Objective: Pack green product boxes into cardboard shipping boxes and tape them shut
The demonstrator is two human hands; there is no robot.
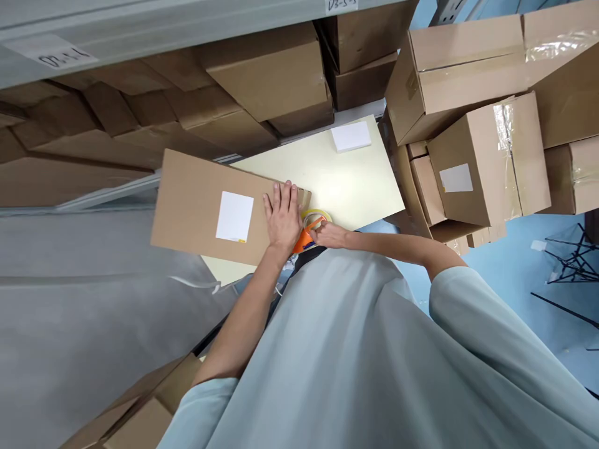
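A long, flat cardboard box (191,209) lies slanted over a pale tabletop (322,162), its left end reaching past the table's edge. On its upper face is a white label (234,216). My left hand (284,219) rests flat near the box's right end, fingers spread and pointing away from me. In my right hand (328,234) is an orange tape dispenser (303,241) with a roll of tape (317,217), held against the box's right end. Part of the dispenser is hidden by my hands.
A stack of white paper (350,136) sits at the table's far right. Shelves of cardboard boxes (276,75) stand beyond the table under a grey metal beam (187,31). More cartons (486,162) are piled on the right. Black thin-framed items (573,255) lie on the blue floor.
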